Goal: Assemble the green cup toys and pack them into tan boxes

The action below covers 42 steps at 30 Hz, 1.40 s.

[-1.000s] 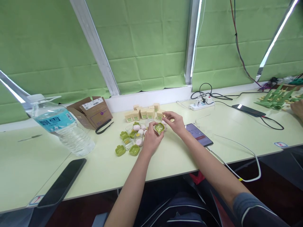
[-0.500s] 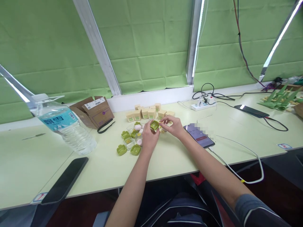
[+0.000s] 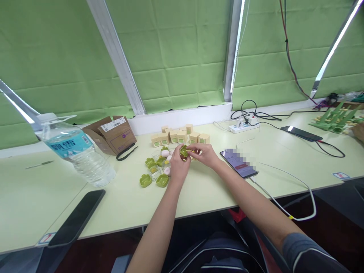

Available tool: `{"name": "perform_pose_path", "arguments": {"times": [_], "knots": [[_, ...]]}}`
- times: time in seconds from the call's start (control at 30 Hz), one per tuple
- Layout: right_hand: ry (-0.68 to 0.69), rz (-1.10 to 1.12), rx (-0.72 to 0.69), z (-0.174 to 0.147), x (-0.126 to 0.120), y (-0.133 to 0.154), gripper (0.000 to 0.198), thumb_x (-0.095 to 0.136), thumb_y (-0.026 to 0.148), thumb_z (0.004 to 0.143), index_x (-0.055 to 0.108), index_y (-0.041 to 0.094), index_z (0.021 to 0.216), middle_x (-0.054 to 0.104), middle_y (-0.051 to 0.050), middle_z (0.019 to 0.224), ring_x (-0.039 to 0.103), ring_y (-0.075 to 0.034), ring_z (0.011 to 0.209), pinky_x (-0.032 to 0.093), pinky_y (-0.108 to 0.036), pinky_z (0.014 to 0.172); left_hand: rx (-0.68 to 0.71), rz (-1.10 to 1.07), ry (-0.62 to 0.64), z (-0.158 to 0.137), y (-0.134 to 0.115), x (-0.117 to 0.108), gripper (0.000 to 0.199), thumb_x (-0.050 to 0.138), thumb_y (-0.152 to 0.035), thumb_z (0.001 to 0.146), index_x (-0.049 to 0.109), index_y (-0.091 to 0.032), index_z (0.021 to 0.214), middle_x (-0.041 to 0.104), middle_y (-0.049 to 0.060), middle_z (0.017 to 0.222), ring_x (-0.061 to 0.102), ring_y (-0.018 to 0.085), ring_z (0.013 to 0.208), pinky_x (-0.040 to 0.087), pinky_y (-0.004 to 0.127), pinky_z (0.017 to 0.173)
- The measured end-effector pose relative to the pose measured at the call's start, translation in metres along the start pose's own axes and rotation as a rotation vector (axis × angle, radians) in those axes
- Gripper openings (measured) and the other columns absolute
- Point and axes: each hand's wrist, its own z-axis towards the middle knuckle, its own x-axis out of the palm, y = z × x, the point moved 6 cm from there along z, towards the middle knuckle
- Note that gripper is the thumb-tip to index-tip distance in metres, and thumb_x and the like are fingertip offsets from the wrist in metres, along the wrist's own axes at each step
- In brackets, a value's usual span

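My left hand (image 3: 179, 166) is closed around a small green plastic tray (image 3: 184, 151) with a scalloped edge, tilted so its hollow side faces up toward me. My right hand (image 3: 203, 153) pinches a thin, pale yellowish piece (image 3: 188, 151), whose tip reaches into the tray; the piece is too small to name. Left of my hands lie several like green trays (image 3: 162, 180), mixed with clear plastic pieces (image 3: 155, 174) and pale pink round pieces (image 3: 167, 171). Just beyond my hands stand several small cream boxes (image 3: 204, 138) with green fronts.
A large water bottle (image 3: 82, 151), a cardboard box (image 3: 112, 134) and a black phone (image 3: 78, 216) are to the left. On the right are a lit phone (image 3: 237, 162), a power strip (image 3: 243, 127), another phone (image 3: 301, 133) and green plastic parts (image 3: 335, 119). Another person's hand (image 3: 357, 132) shows at the right edge.
My right hand has moved slightly left, bringing the thin piece from the green tray's edge into its hollow. The tray has tilted a little in my left hand.
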Motion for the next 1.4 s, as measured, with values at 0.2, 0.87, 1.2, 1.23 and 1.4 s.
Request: {"name": "perform_pose_path", "arguments": {"times": [0.2,0.87,1.2,1.23,1.4], "knots": [[-0.011,0.007,-0.023,-0.001,0.003,-0.005,0.016,0.071,0.029,0.088,0.081,0.021,0.098,0.08,-0.005,0.086,0.064,-0.012,0.061,0.054,-0.023,0.06,0.109,-0.007,-0.034,0.0,-0.001,0.0,0.053,0.064,-0.008,0.08,0.059,-0.02,0.132,0.069,0.011,0.125,0.068,0.025,0.108,0.057,0.041,0.096],[0.003,-0.172,-0.108,0.002,-0.007,-0.002,0.015,0.068,0.028,0.091,0.082,0.023,0.089,0.075,-0.003,0.07,0.061,-0.012,0.057,0.046,-0.023,0.057,-0.007,-0.332,0.128,-0.004,0.001,0.013,0.053,0.066,-0.01,0.079,0.051,-0.025,0.128,0.065,0.009,0.126,0.071,0.019,0.096,0.058,0.032,0.083],[0.063,-0.219,-0.169,0.002,-0.008,0.002,0.014,0.07,0.026,0.091,0.082,0.022,0.085,0.074,-0.002,0.067,0.062,-0.012,0.058,0.044,-0.023,0.058,0.013,-0.325,0.144,-0.005,0.0,0.013,0.05,0.068,-0.01,0.078,0.052,-0.026,0.123,0.067,0.007,0.123,0.074,0.019,0.094,0.058,0.033,0.084],[0.06,-0.222,-0.168,0.001,-0.008,0.002,0.014,0.07,0.024,0.09,0.082,0.022,0.084,0.074,-0.002,0.067,0.062,-0.012,0.058,0.044,-0.023,0.058,0.016,-0.323,0.146,-0.006,-0.001,0.013,0.05,0.067,-0.01,0.078,0.052,-0.026,0.122,0.067,0.007,0.123,0.074,0.019,0.093,0.058,0.033,0.084],[0.063,-0.203,-0.139,0.001,-0.009,-0.002,0.013,0.072,0.023,0.09,0.082,0.021,0.083,0.075,-0.002,0.067,0.063,-0.012,0.058,0.043,-0.023,0.058,0.028,-0.335,0.154,-0.008,-0.003,0.013,0.048,0.067,-0.01,0.078,0.052,-0.025,0.122,0.066,0.007,0.124,0.074,0.018,0.096,0.058,0.032,0.085]]}}
